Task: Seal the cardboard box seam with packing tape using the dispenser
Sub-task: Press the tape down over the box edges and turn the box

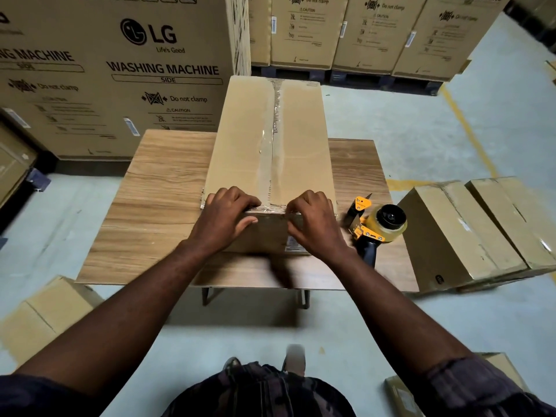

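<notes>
Far left, tall washing machine cartons (120, 70) stand on the floor, and a small carton (48, 314) lies near the desk's (144, 212) front corner. On the wooden desk the long cardboard box (240, 139) lies lengthwise, running away from the person, with a strip of clear tape (266, 158) already along its top seam. The left hand (228, 218) rests over the near top edge of the box, left of the seam, fingers curled down onto the tape end and thumb against the front face; its grip presses rather than holds. The right hand (313, 221) sits just right of the seam in the same pose, fingertips seemingly pinching the tape edge, though blur hides this. Right of it, the yellow tape dispenser (376, 227) lies untouched on the desk. Further right, two flat boxes (481, 230) lie on the floor.
</notes>
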`<state>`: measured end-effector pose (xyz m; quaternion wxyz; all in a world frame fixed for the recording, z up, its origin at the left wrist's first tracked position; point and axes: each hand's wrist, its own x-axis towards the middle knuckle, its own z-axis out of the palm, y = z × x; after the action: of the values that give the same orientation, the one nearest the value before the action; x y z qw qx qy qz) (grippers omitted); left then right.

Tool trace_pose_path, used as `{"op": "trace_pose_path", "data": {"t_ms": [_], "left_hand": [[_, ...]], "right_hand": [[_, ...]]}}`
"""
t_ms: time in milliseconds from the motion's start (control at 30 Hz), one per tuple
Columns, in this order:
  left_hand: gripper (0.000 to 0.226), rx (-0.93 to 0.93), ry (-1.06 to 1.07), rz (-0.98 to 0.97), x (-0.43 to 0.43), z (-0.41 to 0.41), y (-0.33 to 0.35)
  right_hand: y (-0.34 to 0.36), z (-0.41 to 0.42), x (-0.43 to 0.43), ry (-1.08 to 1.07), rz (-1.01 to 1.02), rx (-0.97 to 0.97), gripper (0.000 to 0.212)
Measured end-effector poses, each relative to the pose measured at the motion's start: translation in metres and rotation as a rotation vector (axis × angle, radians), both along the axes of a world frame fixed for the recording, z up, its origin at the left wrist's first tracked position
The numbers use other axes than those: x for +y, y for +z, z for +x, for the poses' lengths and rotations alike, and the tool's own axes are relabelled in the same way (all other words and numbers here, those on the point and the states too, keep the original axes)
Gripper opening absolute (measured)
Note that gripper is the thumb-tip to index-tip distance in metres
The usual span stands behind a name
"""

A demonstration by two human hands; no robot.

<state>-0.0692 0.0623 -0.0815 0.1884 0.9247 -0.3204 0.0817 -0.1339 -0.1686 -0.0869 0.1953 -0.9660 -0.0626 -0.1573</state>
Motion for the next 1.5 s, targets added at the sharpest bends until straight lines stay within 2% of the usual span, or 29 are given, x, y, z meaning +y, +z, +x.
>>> {"op": "trace_pose_path", "data": {"t_ms": [100,233,333,500,700,800,933,1200,1267,1367,1400,1500], "left_hand": [[0.048,0.053,0.018,-0.007,0.001,-0.001,-0.001],[0.033,0.065,0.056,-0.104,-0.002,0.002,0.002],[0.029,0.073,0.031,-0.109,-0.002,0.005,0.003],[0.047,0.153,0.023,-0.074,0.01,0.006,0.005],[0.022,0.083,0.075,-0.11,0.029,0.012,0.013],[0.022,0.098,0.056,-0.096,0.037,0.01,0.007],[0.036,0.109,0.042,-0.077,0.041,0.004,0.0],[0.017,0.071,0.034,-0.205,0.038,0.007,0.003],[0.028,0.082,0.004,-0.208,0.044,0.006,0.0],[0.042,0.123,-0.022,-0.218,0.051,0.003,-0.002],[0.04,0.137,-0.028,-0.237,0.052,0.003,-0.001],[0.024,0.111,-0.022,-0.28,0.052,0.006,0.006]], "right_hand": [[0.005,0.001,0.005,-0.016,0.02,0.018,0.027],[0.013,0.014,0.023,-0.018,0.027,0.014,0.024],[0.009,0.015,0.021,-0.009,0.016,0.035,0.021],[0.008,0.01,0.015,0.014,-0.041,0.084,0.027],[0.025,0.028,0.051,0.099,0.033,0.084,0.014],[0.013,0.025,0.058,0.051,0.09,0.06,0.014],[0.003,0.016,0.056,0.039,0.041,0.023,0.025],[0.005,0.029,0.086,0.118,0.066,-0.038,0.018],[-0.005,0.024,0.086,0.087,0.086,-0.057,0.023],[-0.014,0.013,0.086,0.063,0.087,-0.057,0.046],[-0.012,0.012,0.087,0.059,0.082,-0.051,0.045],[0.002,0.019,0.094,0.067,0.057,-0.061,0.019]]}}
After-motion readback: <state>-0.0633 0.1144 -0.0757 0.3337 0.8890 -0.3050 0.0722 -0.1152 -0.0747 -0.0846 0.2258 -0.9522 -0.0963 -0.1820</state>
